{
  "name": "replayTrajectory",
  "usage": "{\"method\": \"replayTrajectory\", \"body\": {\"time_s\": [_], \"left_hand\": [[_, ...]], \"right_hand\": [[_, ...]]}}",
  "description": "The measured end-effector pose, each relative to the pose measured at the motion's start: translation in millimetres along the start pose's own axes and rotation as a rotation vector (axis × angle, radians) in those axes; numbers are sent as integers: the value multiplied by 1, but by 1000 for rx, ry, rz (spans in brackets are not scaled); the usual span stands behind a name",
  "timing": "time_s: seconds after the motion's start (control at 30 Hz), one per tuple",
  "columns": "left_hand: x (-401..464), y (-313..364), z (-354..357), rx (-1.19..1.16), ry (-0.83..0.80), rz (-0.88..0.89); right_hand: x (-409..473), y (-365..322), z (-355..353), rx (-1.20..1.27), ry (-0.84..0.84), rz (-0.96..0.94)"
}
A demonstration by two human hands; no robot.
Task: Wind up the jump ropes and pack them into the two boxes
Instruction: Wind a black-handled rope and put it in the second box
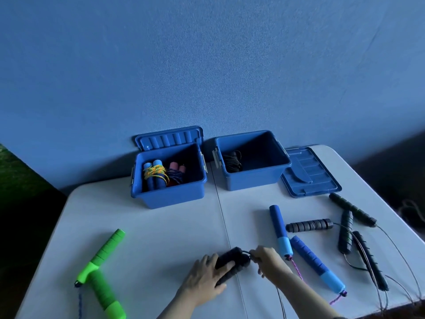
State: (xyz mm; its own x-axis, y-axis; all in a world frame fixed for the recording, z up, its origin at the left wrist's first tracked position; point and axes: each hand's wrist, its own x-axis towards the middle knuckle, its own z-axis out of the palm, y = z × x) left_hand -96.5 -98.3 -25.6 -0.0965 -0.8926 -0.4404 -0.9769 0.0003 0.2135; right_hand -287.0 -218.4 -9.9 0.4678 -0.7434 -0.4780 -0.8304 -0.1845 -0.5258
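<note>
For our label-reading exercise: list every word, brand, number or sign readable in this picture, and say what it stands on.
None can be read: no text shows on the two blue plastic boxes, their lids, the foam-handled jump ropes or the white table.

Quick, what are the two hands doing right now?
Left hand: grips the black handles, holding them together.
Right hand: pinches the black cord by the handle ends.
</note>
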Motion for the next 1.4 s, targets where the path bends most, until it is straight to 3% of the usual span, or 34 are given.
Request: {"method": "replayTrajectory", "body": {"time_s": [0.2,0.43,0.57,0.73,0.87,1.13,1.4], "left_hand": [[-8,6,-8,-134,132,110],[-11,13,-79,-515,291,-2],[-8,16,-136,-814,505,-15],[-8,16,-199,-1222,753,-41],[-15,-6,-240,-1449,953,-115],[-25,-20,-253,-1733,930,-62],[-24,-24,-247,-1762,892,-90]], "right_hand": [[3,-6,-6,-22,53,-98],[23,-63,-78,44,231,-266],[25,-109,-125,195,300,-345],[8,-163,-127,534,319,-327],[-14,-184,-106,610,164,-382],[-27,-189,-76,455,-148,-368],[-34,-182,-76,326,-119,-402]]}}
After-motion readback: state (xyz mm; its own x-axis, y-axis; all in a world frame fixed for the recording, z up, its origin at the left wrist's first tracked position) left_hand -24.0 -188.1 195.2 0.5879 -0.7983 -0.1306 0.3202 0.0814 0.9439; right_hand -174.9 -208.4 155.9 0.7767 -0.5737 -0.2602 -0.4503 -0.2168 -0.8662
